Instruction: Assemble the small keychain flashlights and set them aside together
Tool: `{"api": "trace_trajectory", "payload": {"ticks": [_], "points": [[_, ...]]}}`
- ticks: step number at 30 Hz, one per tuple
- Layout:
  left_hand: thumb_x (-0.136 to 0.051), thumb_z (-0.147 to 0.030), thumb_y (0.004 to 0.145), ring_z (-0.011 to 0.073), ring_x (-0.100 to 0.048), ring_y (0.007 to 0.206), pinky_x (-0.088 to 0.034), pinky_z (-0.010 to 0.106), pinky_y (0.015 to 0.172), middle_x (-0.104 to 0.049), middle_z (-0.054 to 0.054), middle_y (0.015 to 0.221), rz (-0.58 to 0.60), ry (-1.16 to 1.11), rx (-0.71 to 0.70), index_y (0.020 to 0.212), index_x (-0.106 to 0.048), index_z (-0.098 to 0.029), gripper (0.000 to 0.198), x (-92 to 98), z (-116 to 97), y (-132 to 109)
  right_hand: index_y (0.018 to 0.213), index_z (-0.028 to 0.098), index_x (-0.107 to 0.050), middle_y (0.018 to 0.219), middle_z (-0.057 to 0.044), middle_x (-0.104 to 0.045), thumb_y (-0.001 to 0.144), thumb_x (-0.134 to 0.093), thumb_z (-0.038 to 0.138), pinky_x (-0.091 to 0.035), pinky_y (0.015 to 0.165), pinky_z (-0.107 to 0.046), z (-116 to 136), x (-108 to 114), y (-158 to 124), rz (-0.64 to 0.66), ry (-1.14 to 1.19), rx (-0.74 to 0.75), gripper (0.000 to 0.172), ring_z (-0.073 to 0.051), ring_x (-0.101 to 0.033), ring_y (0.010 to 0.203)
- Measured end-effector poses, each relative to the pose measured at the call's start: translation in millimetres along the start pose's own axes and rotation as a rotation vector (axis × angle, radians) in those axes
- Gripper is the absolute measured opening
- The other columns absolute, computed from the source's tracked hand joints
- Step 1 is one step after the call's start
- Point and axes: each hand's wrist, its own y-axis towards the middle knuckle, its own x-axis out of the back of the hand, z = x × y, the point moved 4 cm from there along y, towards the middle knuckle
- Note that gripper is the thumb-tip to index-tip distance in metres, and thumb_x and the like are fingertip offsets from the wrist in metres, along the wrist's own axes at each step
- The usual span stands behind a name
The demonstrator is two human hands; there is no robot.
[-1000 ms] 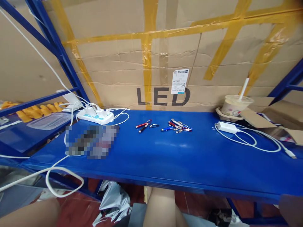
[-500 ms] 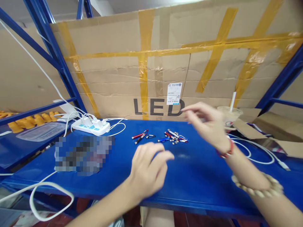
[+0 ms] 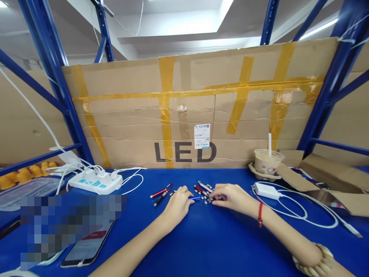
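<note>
My left hand (image 3: 178, 204) is at the middle of the blue table, its thumb and fingers closed on the left end of a small blue keychain flashlight (image 3: 194, 198). My right hand (image 3: 232, 197) reaches in from the right, fingers bent together at the pile's right edge; what lies under the fingertips is mostly hidden. Between the hands lie several silver button cells (image 3: 205, 201), a silver flashlight (image 3: 204, 186) and a red flashlight (image 3: 199, 189). Left of my left hand are another red flashlight (image 3: 158, 193) with a red clip and a black flashlight (image 3: 160, 199).
A white power strip (image 3: 96, 182) with plugs and cables sits at the left, with a phone (image 3: 91, 244) in front. At the right are a drink cup (image 3: 266, 161) with a straw, a white adapter (image 3: 266, 191) with its cable, and an open cardboard box (image 3: 331, 177). Cardboard (image 3: 129, 130) stands behind.
Both hands have moved forward to the small parts, the left closing on the blue flashlight and the right lowering to the pile. The head view has tilted up.
</note>
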Motion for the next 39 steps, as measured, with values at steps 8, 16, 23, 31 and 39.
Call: {"api": "trace_trajectory", "payload": {"ticks": [8, 16, 23, 31, 39], "points": [[-0.042, -0.022, 0.085, 0.0140, -0.055, 0.074, -0.044, 0.025, 0.068, -0.057, 0.002, 0.085, -0.204, -0.257, 0.062, 0.094, -0.045, -0.019, 0.010, 8.5, 7.0, -2.9, 0.103, 0.030, -0.061, 0.092, 0.001, -0.060, 0.078, -0.056, 0.035, -0.034, 0.056, -0.020, 2.7, -3.2, -3.2, -0.037, -0.055, 0.038, 0.026, -0.012, -0.057, 0.073], [-0.041, -0.022, 0.087, 0.0153, -0.055, 0.087, -0.043, 0.026, 0.075, -0.058, 0.002, 0.095, -0.149, -0.090, -0.080, 0.095, -0.048, -0.020, 0.011, 6.2, -14.7, -11.0, 0.101, 0.029, -0.063, 0.091, -0.001, -0.058, 0.077, -0.056, 0.041, -0.036, 0.056, -0.021, -4.1, -10.7, -5.2, -0.064, -0.031, 0.022, 0.028, -0.012, -0.056, 0.071], [-0.042, -0.032, 0.087, 0.0176, -0.056, 0.085, -0.043, 0.030, 0.076, -0.061, 0.002, 0.089, -0.100, 0.051, -0.164, 0.088, -0.055, -0.018, 0.019, 4.4, -24.3, -12.1, 0.097, 0.029, -0.065, 0.092, -0.001, -0.056, 0.082, -0.052, 0.036, -0.037, 0.059, -0.021, 5.3, -23.1, -1.1, -0.057, -0.033, 0.056, 0.021, -0.013, -0.056, 0.076], [-0.040, -0.030, 0.088, 0.0166, -0.054, 0.083, -0.043, 0.028, 0.075, -0.060, 0.002, 0.087, -0.104, 0.070, -0.211, 0.089, -0.057, -0.018, 0.021, 2.3, -24.1, -13.0, 0.095, 0.027, -0.065, 0.094, -0.002, -0.055, 0.082, -0.050, 0.037, -0.040, 0.063, -0.022, 1.8, -28.3, -1.5, -0.069, 0.039, 0.013, 0.022, -0.013, -0.055, 0.078], [-0.040, -0.028, 0.088, 0.0144, -0.055, 0.082, -0.042, 0.027, 0.077, -0.062, 0.001, 0.090, -0.051, 0.064, -0.280, 0.092, -0.057, -0.019, 0.019, -0.3, -26.2, -13.7, 0.085, 0.024, -0.064, 0.091, -0.001, -0.055, 0.080, -0.052, 0.038, -0.038, 0.060, -0.022, 2.2, -29.4, 0.1, -0.071, 0.095, -0.005, 0.019, -0.011, -0.052, 0.070]]}}
